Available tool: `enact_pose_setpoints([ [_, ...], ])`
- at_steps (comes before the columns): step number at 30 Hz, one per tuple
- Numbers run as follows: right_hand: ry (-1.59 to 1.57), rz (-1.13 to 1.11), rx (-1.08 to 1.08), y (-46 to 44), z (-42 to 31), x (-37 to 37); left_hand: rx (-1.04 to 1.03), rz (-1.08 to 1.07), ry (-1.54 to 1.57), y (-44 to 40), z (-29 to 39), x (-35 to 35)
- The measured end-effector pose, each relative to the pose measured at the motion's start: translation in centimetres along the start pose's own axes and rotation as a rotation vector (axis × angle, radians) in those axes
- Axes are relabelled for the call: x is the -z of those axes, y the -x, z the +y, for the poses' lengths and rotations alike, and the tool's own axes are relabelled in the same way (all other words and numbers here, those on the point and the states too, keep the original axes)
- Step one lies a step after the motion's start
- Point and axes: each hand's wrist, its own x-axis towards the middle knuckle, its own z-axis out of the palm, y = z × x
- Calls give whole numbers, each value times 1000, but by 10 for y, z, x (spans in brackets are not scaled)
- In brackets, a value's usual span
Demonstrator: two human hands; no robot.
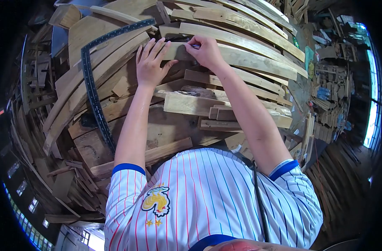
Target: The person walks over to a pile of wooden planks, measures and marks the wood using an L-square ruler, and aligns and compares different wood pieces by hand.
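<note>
So the one cam sat on the wearer's head, looking forward and steeply down, kinda fisheye with dark curved edges. The striped shirt (216, 196) loomed super close at the bottom, left hand (151, 62) and right hand (205, 52) reached upper-middle, and planks (245, 35) fanned out beyond.

From my remote view I see my 2 arms reaching forward, the 2 hands near each other but apart. My left hand (151, 62) is palm down, 4 fingers extended and slightly spread, its thumb angled out toward the right. The left forearm (133, 121) runs nearly straight ahead. My right hand (202, 51) has its thumb and index finger drawn into a pinch, and the right forearm (249, 104) slants inward from the elbow.
</note>
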Motion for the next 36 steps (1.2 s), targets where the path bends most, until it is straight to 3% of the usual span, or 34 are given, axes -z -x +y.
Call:
enact_pose_setpoints([
  [18,30,-349,-56,-12,-6,18,-6,49,110,5,-4,-4],
  [27,-81,-223,-104,-16,7,9,-9,49,96,6,-4,-4],
  [33,-27,-494,-67,-13,-2,18,0,38,125,7,-5,-6],
  [36,-129,-411,-239,-13,1,13,-3,37,115,7,-6,-6],
])
